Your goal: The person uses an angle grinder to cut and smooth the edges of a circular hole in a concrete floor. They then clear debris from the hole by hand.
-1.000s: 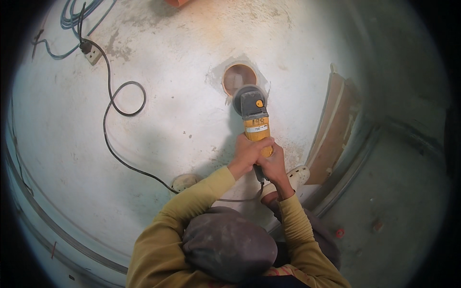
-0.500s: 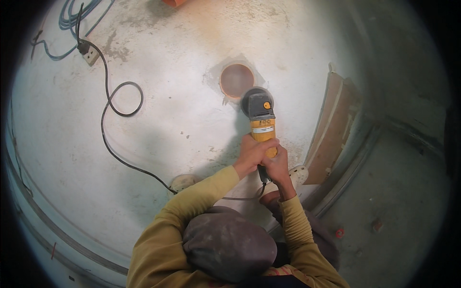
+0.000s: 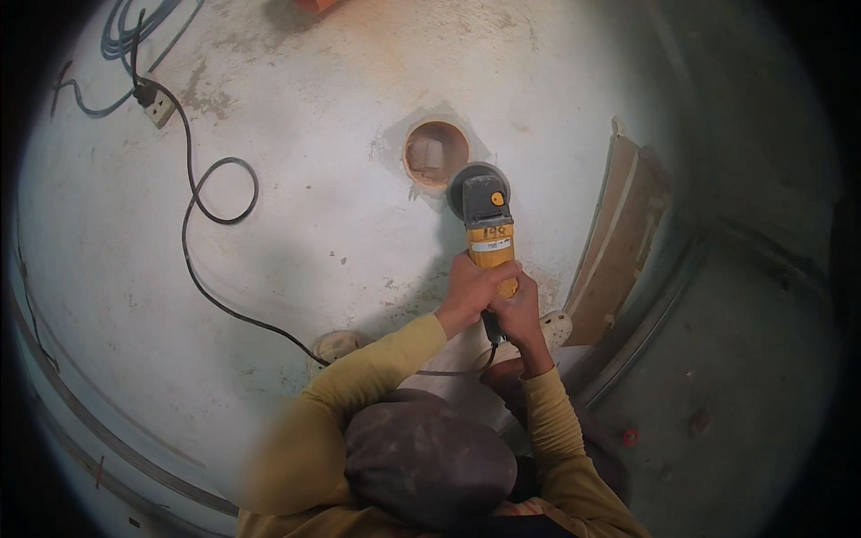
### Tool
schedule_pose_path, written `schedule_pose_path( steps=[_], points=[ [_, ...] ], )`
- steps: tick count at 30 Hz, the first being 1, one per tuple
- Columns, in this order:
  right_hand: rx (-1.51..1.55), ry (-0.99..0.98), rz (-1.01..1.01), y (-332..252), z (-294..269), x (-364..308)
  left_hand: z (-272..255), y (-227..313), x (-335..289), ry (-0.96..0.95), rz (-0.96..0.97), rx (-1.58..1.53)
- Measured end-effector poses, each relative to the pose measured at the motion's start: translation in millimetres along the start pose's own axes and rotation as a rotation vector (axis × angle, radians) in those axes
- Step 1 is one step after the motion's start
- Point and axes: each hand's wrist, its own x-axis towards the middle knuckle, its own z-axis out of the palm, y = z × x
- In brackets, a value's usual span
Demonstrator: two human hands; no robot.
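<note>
Since a second ago, the angle grinder (image 3: 489,220) has shifted right, its disc now at the lower-right edge of the round, orange-rimmed opening (image 3: 437,154). The fingers of the left hand (image 3: 468,285) and right hand (image 3: 518,311) are wrapped around its yellow body, which carries dark handwritten marks and a pale label with tiny print. The whitish floor (image 3: 314,188) is scuffed and stained, with grey patching around the opening; a black cord (image 3: 186,242) loops across it to a socket block (image 3: 160,109) near coiled blue cable (image 3: 143,31). A brown sheet (image 3: 619,242) lies at right.
</note>
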Motion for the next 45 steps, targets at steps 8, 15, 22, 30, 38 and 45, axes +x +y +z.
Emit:
schedule_pose_path(
  steps=[8, 15, 22, 30, 38, 45],
  points=[
    [-0.010, 0.018, -0.003, 0, -2, 1, 4, -2, 3, 0.027, 0.011, -0.017],
    [0.013, -0.002, -0.031, 0, 3, 1, -3, 2, 0, 0.020, 0.001, -0.018],
    [-0.027, 0.055, 0.008, -5, -5, 1, 7, -1, 6, -0.038, -0.047, -0.041],
    [-0.052, 0.065, -0.083, -9, -9, 5, 13, -2, 11, -0.022, -0.001, -0.030],
    [-0.077, 0.079, -0.017, -10, -19, 10, 20, -1, 20, -0.039, -0.064, -0.052],
    [-0.090, 0.063, 0.027, -20, -15, 13, 16, 4, 20, -0.037, -0.046, -0.058]
  ],
)
